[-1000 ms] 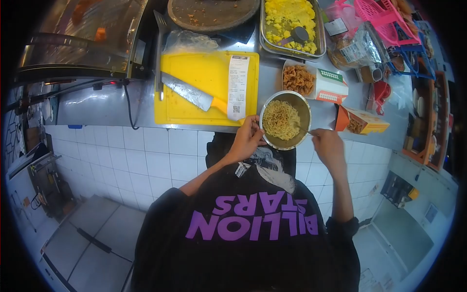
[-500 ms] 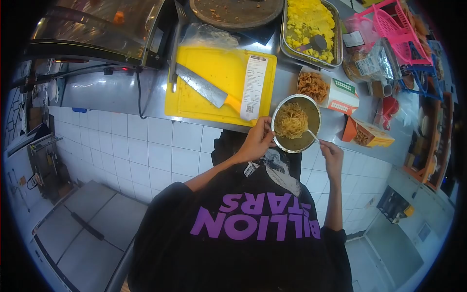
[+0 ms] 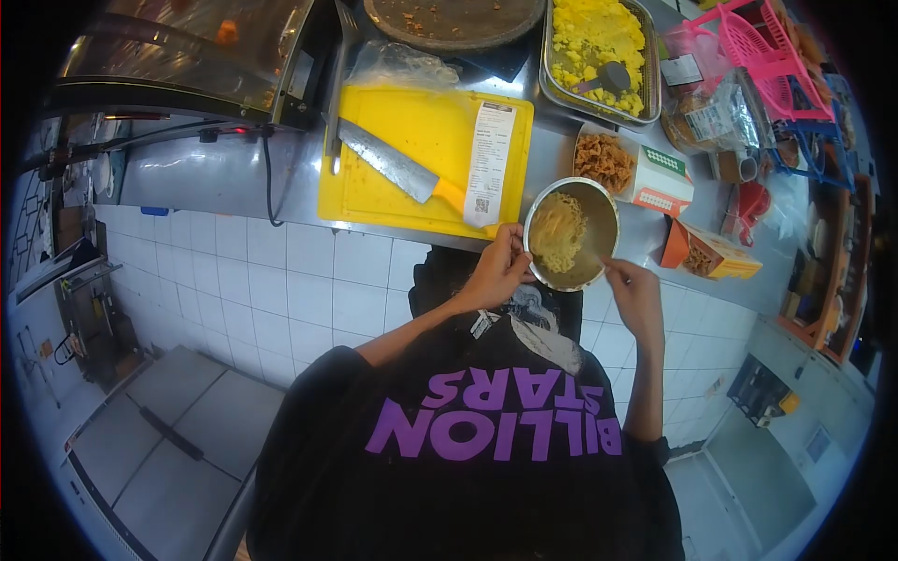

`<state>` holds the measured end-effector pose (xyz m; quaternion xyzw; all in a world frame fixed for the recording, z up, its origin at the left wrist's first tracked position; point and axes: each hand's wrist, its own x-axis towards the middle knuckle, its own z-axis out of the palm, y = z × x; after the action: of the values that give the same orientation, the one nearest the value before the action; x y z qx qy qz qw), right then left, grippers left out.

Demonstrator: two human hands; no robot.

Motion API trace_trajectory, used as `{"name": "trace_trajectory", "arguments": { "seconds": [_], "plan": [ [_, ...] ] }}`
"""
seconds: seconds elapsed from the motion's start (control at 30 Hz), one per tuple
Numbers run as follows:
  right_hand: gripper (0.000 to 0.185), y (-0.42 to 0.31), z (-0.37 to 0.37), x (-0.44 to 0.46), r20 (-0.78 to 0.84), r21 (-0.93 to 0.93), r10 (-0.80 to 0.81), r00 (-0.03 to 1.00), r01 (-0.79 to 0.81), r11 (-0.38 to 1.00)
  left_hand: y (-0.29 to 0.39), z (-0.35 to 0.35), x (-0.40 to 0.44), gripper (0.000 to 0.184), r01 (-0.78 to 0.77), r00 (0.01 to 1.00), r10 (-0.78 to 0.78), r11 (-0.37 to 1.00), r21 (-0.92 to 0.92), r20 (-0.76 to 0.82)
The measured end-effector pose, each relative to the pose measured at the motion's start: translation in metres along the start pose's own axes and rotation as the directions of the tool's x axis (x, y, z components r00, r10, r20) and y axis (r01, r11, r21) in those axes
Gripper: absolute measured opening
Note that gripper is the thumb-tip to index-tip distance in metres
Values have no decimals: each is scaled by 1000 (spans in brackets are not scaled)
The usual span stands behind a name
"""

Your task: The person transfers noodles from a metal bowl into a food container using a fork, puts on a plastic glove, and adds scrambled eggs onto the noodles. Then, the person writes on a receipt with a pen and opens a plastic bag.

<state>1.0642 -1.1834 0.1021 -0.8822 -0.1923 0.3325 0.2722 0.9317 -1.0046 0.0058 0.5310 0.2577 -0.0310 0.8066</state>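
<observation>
A round metal bowl [image 3: 604,220] is tilted at the counter's front edge, with noodles [image 3: 558,234] gathered toward its left side. My left hand [image 3: 505,266] grips the bowl's left rim, fingers closed on it. At the bowl's lower right, my right hand [image 3: 636,292] is closed on a thin utensil [image 3: 599,259] that reaches into the bowl and is blurred by motion. Behind the bowl stands an open box of brown fried pieces [image 3: 604,162], its white and orange lid [image 3: 662,179] to the right.
A knife [image 3: 388,164] and a receipt [image 3: 489,159] lie on a yellow cutting board [image 3: 412,117]. A tray of yellow food [image 3: 599,47] sits at the back. An orange box [image 3: 708,252], a plastic bag [image 3: 725,117] and a pink basket [image 3: 762,56] are on the right.
The view has shifted, so the counter appears farther right. The noodles have moved about within the bowl, and my right hand has moved with the utensil. My left hand keeps its hold on the rim.
</observation>
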Motion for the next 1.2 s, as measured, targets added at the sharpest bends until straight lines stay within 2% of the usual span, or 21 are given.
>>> {"name": "trace_trajectory", "arguments": {
  "seconds": [0.07,0.13,0.2,0.27,0.33,0.37,0.43,0.47,0.53,0.57,0.6,0.67,0.7,0.77,0.8,0.87,0.9,1.03,1.1,1.13,1.2],
  "plan": [
    [27,-16,-5,3,-188,-62,26,982,-38,997,-1,0,0,29,-6,1000,6,1000,23,-4],
    [27,-12,1,4,-160,-136,72,985,-94,986,1,-2,0,29,-14,1000,14,998,56,-2],
    [26,-4,11,0,-44,-434,-111,993,81,897,2,-1,0,31,18,1000,-18,1000,26,0],
    [26,-12,6,4,10,-390,-74,997,71,918,4,-1,0,31,19,1000,-19,999,28,4],
    [24,-9,0,15,113,-75,-79,990,88,993,3,0,-1,32,24,999,-24,999,26,21],
    [24,-8,-2,17,105,-80,-69,992,77,994,2,0,-1,32,15,1000,-16,1000,26,19],
    [24,-7,-1,20,-112,-35,-62,992,58,998,1,0,0,32,-15,1000,15,1000,-7,10],
    [24,-7,2,18,-108,-39,-59,992,55,998,0,1,-1,32,-12,1000,12,1000,-12,9],
    [24,-9,10,12,-107,-260,36,994,-63,964,6,1,0,31,1,999,0,1000,18,-36],
    [25,-10,14,7,-47,-386,6,999,-24,922,4,0,0,31,2,999,-1,1000,20,-35],
    [25,-10,13,6,-50,-384,7,999,-26,923,1,0,1,30,15,999,-15,1000,-1,-41],
    [21,-10,8,4,98,-243,-36,995,59,968,-2,-1,3,30,32,999,-32,999,-17,-38],
    [21,-11,4,4,96,-239,-30,995,52,970,-1,-1,2,30,47,999,-47,999,-5,-6],
    [24,-18,-9,11,-111,-128,-37,993,23,992,1,0,3,31,59,998,-59,998,4,13],
    [24,-18,-10,11,-102,-125,-44,994,31,992,2,1,2,30,49,999,-49,999,-10,-9],
    [23,-17,-10,7,-131,-392,-63,989,7,920,5,1,1,30,38,999,-38,999,-14,-37],
    [21,-18,-8,3,-74,-488,-89,993,42,872,6,1,1,30,38,999,-38,999,-18,-25],
    [20,-44,-22,-16,-38,-598,-97,995,55,800,10,2,0,30,72,997,-72,997,-27,-23],
    [18,-71,-41,-28,-85,-715,-86,993,0,699,7,2,2,30,66,998,-67,997,-38,-11],
    [18,-80,-48,-34,-86,-714,-83,993,-3,701,6,2,2,30,58,998,-57,997,-53,4],
    [20,-96,-61,-44,-68,-780,-198,978,71,622,13,2,0,30,78,997,-77,995,-57,9]
  ]
}}
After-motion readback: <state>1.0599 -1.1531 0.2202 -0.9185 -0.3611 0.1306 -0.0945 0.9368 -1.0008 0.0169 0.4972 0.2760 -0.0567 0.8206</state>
